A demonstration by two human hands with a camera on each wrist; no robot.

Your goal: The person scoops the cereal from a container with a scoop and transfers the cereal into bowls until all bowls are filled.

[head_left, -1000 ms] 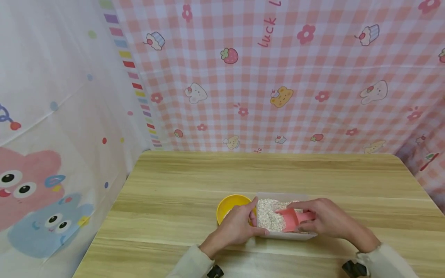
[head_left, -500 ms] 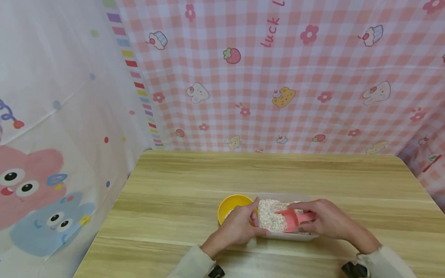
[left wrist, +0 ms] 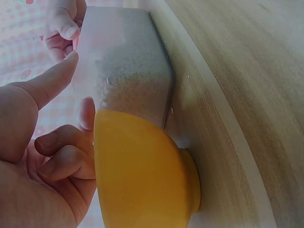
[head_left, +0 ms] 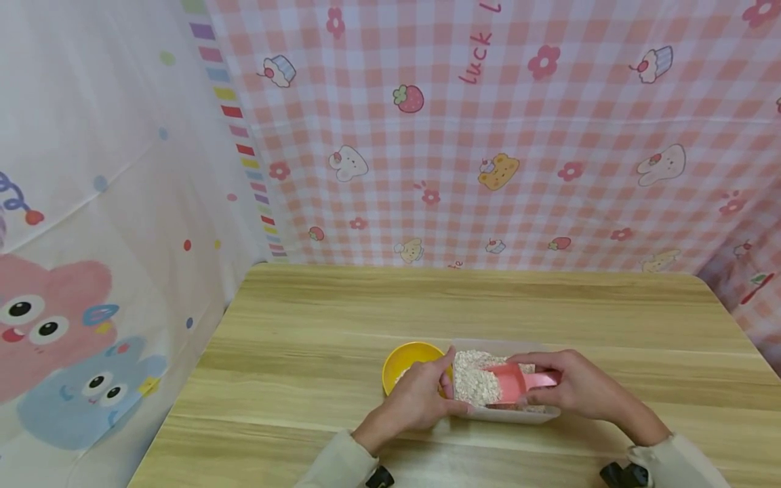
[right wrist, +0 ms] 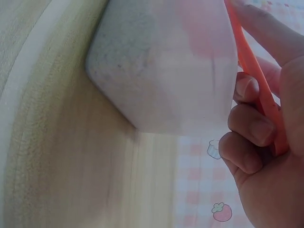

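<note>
From here, the right hand (head_left: 579,386) grips a pink scoop (head_left: 511,385) by its handle, its bowl end among pale flakes (head_left: 474,379) in a translucent tub (head_left: 518,415). The left hand (head_left: 417,398), fingertips partly hidden, seems to hold the tub's left end, beside a yellow bowl (head_left: 396,359).

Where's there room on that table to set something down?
Bare wood lies left of the yellow bowl, behind the box toward the checked cloth, and right of the right hand. It's crowded between bowl and that hand: the left hand grips the box beside the bowl, and the right holds the pink scoop among the flakes.
</note>
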